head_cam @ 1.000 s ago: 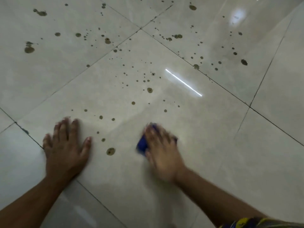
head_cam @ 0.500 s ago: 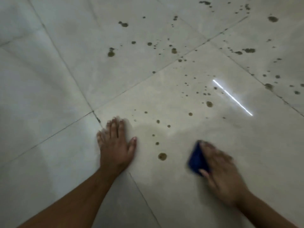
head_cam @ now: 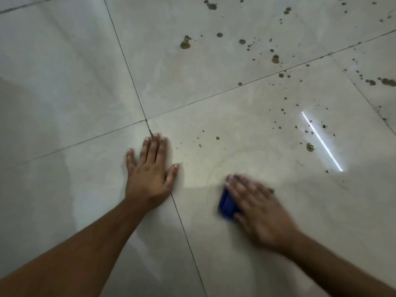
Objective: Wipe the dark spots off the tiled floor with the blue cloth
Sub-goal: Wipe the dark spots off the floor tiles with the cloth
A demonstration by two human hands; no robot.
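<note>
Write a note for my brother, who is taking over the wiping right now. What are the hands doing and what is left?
Left hand: flat on the tiled floor, fingers spread, holding nothing, bracing.
Right hand: pressed on the blue cloth, blurred from scrubbing.
Done: the floor just around the cloth shows no spots.
Left: small dark spots just ahead of the hands, a bigger one beside the bright light streak, and many more, some large, on the tiles farther ahead and to the right.

large dark spot (head_cam: 230, 185) now under blue cloth (head_cam: 226, 203)
</note>
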